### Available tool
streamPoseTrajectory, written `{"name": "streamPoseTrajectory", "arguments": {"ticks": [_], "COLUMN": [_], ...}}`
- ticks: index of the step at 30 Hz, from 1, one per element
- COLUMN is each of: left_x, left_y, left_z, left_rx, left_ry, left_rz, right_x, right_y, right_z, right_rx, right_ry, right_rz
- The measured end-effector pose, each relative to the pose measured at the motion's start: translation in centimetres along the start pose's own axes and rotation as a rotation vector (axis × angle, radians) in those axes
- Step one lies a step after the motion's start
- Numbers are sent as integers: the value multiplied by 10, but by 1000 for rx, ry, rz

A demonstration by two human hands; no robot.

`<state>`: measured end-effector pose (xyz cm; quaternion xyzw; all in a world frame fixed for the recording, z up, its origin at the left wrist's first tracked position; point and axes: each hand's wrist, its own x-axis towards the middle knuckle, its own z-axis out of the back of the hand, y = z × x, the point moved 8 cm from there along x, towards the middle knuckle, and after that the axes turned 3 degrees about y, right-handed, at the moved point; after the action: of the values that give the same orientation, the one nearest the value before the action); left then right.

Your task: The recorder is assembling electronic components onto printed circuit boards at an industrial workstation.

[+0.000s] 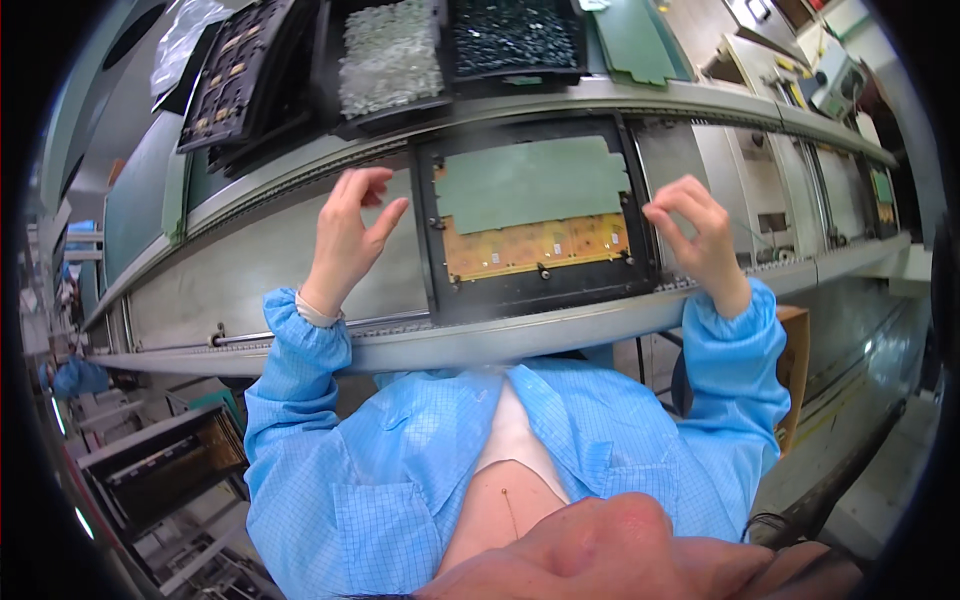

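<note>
A black carrier frame (540,296) rests across the rails of a conveyor in front of me. Inside it lies a yellow-orange circuit board panel (520,250), its upper part covered by a flat green sheet (535,180) with notched edges. My left hand (350,235) hovers left of the frame, thumb apart from bent fingers, holding nothing that I can see. Beside the frame's right edge is my right hand (702,232), its thumb and forefinger tips brought together. Anything between those tips is too small to make out.
Past the far rail stand a bin of clear small parts (390,58), a bin of dark small parts (515,38) and stacked black trays (245,75). More green sheets (632,40) lie at the back. The near rail (520,338) runs between me and the frame.
</note>
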<state>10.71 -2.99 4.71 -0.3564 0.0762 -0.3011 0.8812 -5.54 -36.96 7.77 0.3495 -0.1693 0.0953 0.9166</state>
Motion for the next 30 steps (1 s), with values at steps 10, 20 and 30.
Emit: {"name": "streamPoseTrajectory", "arguments": {"ticks": [10, 20, 30], "left_x": [-39, -36, -13], "left_y": [50, 61, 18], "left_z": [-44, -43, -80], "left_rx": [-935, -1118, -1150], "left_ry": [227, 495, 793], "left_rz": [395, 565, 312], "right_x": [41, 76, 74], "right_y": [65, 83, 104], "right_z": [-60, -96, -90], "right_rx": [47, 93, 104], "right_ry": [209, 205, 231], "right_rz": [241, 430, 481]}}
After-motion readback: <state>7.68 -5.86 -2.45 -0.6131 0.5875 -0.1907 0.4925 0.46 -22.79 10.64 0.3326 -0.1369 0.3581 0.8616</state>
